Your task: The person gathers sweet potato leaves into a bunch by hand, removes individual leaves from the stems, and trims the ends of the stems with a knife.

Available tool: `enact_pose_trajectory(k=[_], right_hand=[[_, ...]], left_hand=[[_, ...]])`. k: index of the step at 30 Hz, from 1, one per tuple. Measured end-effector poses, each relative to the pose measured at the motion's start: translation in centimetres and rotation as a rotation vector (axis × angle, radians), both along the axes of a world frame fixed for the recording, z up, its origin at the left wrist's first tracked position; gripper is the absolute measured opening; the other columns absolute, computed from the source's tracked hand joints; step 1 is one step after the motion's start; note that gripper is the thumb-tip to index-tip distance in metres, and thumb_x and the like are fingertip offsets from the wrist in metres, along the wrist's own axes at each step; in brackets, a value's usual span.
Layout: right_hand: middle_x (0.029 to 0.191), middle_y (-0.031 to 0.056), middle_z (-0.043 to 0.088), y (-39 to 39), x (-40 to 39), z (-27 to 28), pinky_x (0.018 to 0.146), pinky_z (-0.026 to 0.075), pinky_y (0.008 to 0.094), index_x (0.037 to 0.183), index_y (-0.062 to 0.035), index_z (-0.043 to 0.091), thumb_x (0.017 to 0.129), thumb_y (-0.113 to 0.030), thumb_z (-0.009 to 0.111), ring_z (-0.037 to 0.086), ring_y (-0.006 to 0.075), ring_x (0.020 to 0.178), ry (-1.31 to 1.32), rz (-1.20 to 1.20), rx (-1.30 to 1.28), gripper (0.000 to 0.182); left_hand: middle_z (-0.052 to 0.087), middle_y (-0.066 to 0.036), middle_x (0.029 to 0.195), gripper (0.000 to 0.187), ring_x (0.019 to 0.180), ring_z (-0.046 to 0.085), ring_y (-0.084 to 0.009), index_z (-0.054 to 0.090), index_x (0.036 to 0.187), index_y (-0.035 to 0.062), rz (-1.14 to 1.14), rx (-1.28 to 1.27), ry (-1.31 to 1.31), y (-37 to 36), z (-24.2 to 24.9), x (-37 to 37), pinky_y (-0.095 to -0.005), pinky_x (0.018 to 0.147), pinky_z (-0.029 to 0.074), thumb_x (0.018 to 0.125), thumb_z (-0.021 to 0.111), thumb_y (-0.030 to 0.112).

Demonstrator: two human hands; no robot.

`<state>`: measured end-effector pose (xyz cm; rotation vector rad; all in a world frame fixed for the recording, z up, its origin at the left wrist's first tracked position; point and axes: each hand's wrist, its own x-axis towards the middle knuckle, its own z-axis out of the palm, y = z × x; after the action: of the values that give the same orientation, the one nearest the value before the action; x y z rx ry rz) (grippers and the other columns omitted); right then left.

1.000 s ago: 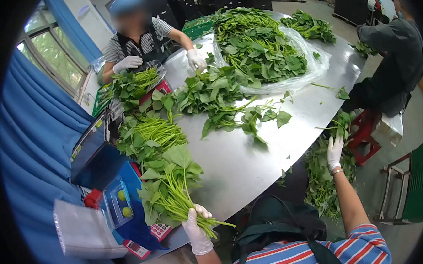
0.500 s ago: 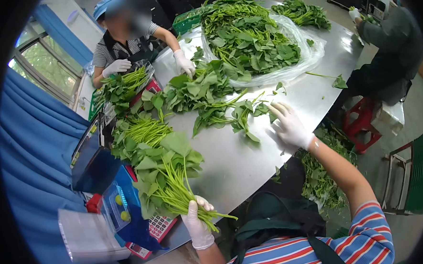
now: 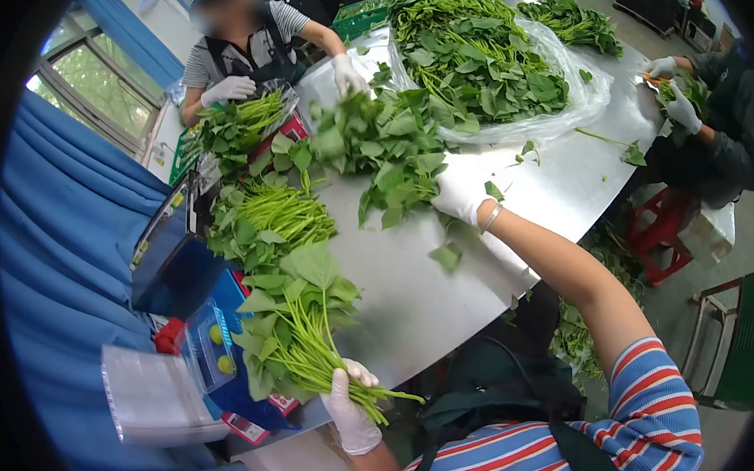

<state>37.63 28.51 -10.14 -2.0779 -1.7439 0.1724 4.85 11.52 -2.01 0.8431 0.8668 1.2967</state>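
Observation:
My left hand (image 3: pixel 350 407), in a white glove, grips the stems of a bundle of leafy greens (image 3: pixel 295 323) at the near edge of the steel table (image 3: pixel 414 293). My right hand (image 3: pixel 460 195), also gloved, reaches out over the table and holds a bunch of greens (image 3: pixel 390 154) lifted from the loose pile in the middle. A single leaf (image 3: pixel 448 255) lies just below that hand.
A large heap of greens sits on clear plastic (image 3: pixel 488 68) at the far side. More bundles (image 3: pixel 265 220) lie at the left beside a scale (image 3: pixel 230 363) and plastic bags (image 3: pixel 151 401). A gloved person (image 3: pixel 248 46) works opposite; another person (image 3: pixel 720 107) sits at the right near a red stool (image 3: pixel 658 238).
My right hand came up from the greens below the table's right edge, reached across the table and took hold of a bunch in the middle. My left hand kept its bundle.

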Motion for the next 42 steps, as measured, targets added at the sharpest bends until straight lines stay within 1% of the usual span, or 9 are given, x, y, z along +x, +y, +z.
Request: enact_pose_trajectory(k=[2, 6, 10, 15, 18, 21, 24, 32, 42], right_hand=[[0.080, 0.0202, 0.064, -2.4, -0.5, 2.3, 0.070, 0.049, 0.0394, 0.081, 0.0033, 0.064, 0.071, -0.046, 0.061, 0.063, 0.0344, 0.074, 0.302, -0.048, -0.175, 0.051], [0.079, 0.0215, 0.063, -7.0, -0.8, 3.9, 0.071, 0.048, 0.0370, 0.081, 0.0029, 0.064, 0.070, -0.059, 0.059, 0.062, 0.0335, 0.075, 0.505, 0.004, -0.220, 0.063], [0.074, 0.0184, 0.062, -10.8, -0.5, 1.7, 0.067, 0.048, 0.0387, 0.082, -0.0012, 0.064, 0.081, -0.045, 0.055, 0.061, 0.0329, 0.071, 0.469, -0.210, 0.177, 0.045], [0.064, 0.0170, 0.059, -16.4, -3.8, 2.4, 0.062, 0.048, 0.0407, 0.077, -0.0040, 0.062, 0.082, -0.036, 0.054, 0.060, 0.0326, 0.063, 0.252, -0.084, -0.178, 0.033], [0.065, 0.0174, 0.059, -16.7, -4.6, 0.0, 0.063, 0.048, 0.0404, 0.076, -0.0037, 0.061, 0.081, -0.035, 0.055, 0.060, 0.0337, 0.064, 0.157, -0.092, -0.091, 0.032], [0.065, 0.0092, 0.062, -15.8, -3.5, -0.5, 0.053, 0.045, 0.0303, 0.077, -0.0045, 0.057, 0.081, -0.027, 0.060, 0.056, 0.0169, 0.052, 0.374, -0.063, -0.093, 0.023], [0.069, 0.0052, 0.065, -16.1, -3.6, 3.1, 0.050, 0.042, 0.0231, 0.081, -0.0038, 0.054, 0.081, -0.017, 0.062, 0.053, 0.0066, 0.053, 1.097, -0.055, -0.002, 0.016], [0.074, 0.0080, 0.064, -17.7, -9.0, 6.0, 0.046, 0.038, 0.0168, 0.090, -0.0047, 0.047, 0.086, -0.013, 0.059, 0.048, 0.0054, 0.049, 1.588, -0.048, 0.342, 0.016], [0.067, 0.0046, 0.063, -17.9, -10.4, 5.6, 0.044, 0.041, 0.0206, 0.081, -0.0017, 0.050, 0.081, -0.005, 0.063, 0.053, 0.0058, 0.048, 1.194, -0.084, 0.399, 0.013]], left_hand=[[0.045, -0.001, 0.075, 0.022, 0.061, 0.044, -0.0100, 0.046, 0.103, 0.0039, -0.089, 0.029, 0.008, 0.0, -0.2, -0.6, -0.0237, 0.055, 0.041, 0.091, 0.052, 0.022], [0.045, 0.000, 0.076, 0.024, 0.062, 0.044, -0.0090, 0.045, 0.105, 0.0033, -0.106, 0.050, -0.055, 0.5, 0.1, -0.4, -0.0237, 0.055, 0.041, 0.091, 0.052, 0.022], [0.045, 0.000, 0.076, 0.023, 0.062, 0.044, -0.0095, 0.046, 0.106, 0.0046, -0.136, 0.055, -0.071, 0.7, 0.0, -0.6, -0.0234, 0.056, 0.041, 0.092, 0.051, 0.022], [0.046, 0.000, 0.077, 0.025, 0.063, 0.044, -0.0092, 0.046, 0.109, 0.0044, -0.142, 0.024, -0.048, 1.1, -1.0, -1.4, -0.0238, 0.057, 0.041, 0.092, 0.050, 0.022], [0.046, 0.000, 0.077, 0.026, 0.063, 0.044, -0.0092, 0.046, 0.111, 0.0041, -0.108, 0.023, -0.021, 1.4, -1.2, -1.4, -0.0237, 0.057, 0.041, 0.092, 0.051, 0.022], [0.048, -0.001, 0.079, 0.027, 0.065, 0.046, -0.0093, 0.046, 0.111, 0.0043, -0.082, 0.049, -0.004, 1.5, -0.9, -1.6, -0.0236, 0.058, 0.041, 0.092, 0.052, 0.023], [0.050, -0.001, 0.080, 0.031, 0.067, 0.048, -0.0095, 0.046, 0.113, 0.0018, -0.076, 0.060, -0.002, 1.6, -0.5, -1.2, -0.0237, 0.060, 0.043, 0.091, 0.053, 0.022], [0.052, -0.003, 0.083, 0.033, 0.070, 0.048, -0.0095, 0.046, 0.114, -0.0011, 0.014, -0.022, -0.133, 2.2, -1.5, 0.4, -0.0238, 0.063, 0.044, 0.089, 0.057, 0.016], [0.054, -0.005, 0.084, 0.029, 0.068, 0.048, -0.0102, 0.048, 0.111, 0.0043, -0.001, -0.006, -0.111, 2.6, -0.9, 2.4, -0.0250, 0.061, 0.042, 0.085, 0.060, 0.008]])
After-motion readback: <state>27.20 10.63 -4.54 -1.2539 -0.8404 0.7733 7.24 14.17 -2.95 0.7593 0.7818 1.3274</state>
